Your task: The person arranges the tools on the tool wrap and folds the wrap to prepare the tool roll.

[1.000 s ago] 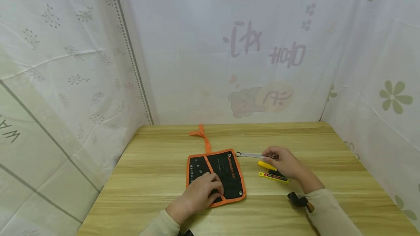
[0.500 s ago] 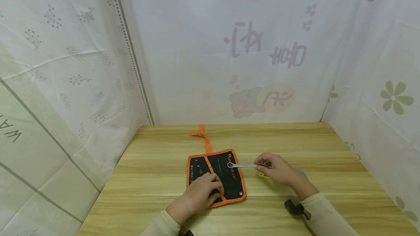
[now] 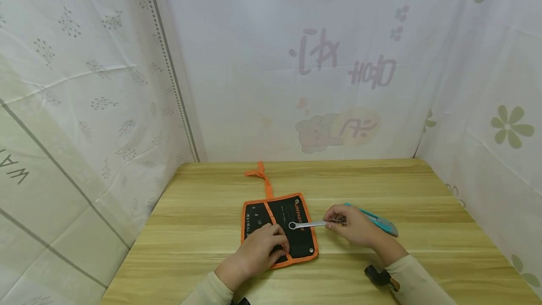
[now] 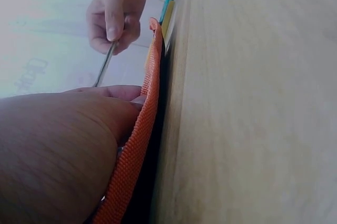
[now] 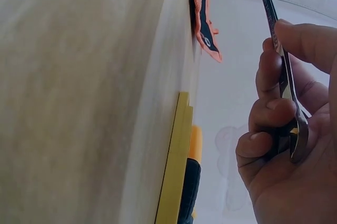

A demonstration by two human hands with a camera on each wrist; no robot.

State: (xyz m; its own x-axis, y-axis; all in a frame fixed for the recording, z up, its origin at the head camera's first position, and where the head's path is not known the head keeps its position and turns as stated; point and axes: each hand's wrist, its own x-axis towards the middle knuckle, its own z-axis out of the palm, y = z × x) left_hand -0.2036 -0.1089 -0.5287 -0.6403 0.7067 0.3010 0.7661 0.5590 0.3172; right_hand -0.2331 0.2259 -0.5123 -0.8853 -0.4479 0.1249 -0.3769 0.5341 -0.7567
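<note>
A black tool pouch (image 3: pixel 299 241) with orange trim lies flat on the wooden table. My left hand (image 3: pixel 259 250) rests over its lower part, fingers curled, pinching the orange pocket edge (image 4: pixel 138 145); the palm hides the pouch's lower left side. My right hand (image 3: pixel 353 227) holds a combination wrench (image 3: pixel 311 224) between thumb and fingers. The wrench's ring end points left and hovers over the pouch's middle, near my left fingers. Its other end lies within my right hand, as the right wrist view shows.
A teal utility knife (image 3: pixel 383 223) lies behind my right hand. A flat yellow case (image 5: pixel 174 166) and a yellow and black handle (image 5: pixel 190 182) lie below that hand, hidden in the head view. The pouch's orange tie strap (image 3: pixel 267 185) stretches toward the table's far edge.
My right hand has moved left and nearer to me, bringing the wrench's ring end from beside the pouch to over it. The teal knife has come into view. My left hand stays put.
</note>
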